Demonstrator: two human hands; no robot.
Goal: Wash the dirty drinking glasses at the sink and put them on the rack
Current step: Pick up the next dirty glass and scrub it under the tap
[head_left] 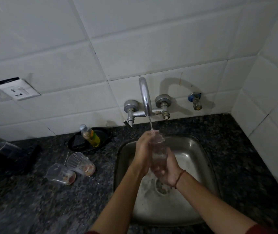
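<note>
Head view: both hands, left grip (142, 152) and right grip (167, 173), clasp a clear glass (158, 149) under the running tap (145, 97) above the sink (194, 159); two dirty glasses (70, 169) lie on the worktop (41, 200).

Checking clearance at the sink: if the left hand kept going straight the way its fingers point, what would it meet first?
The left hand points up and away, toward the wall. Past the glass it grips, it would likely meet the tap first, though depth is unclear.
</note>
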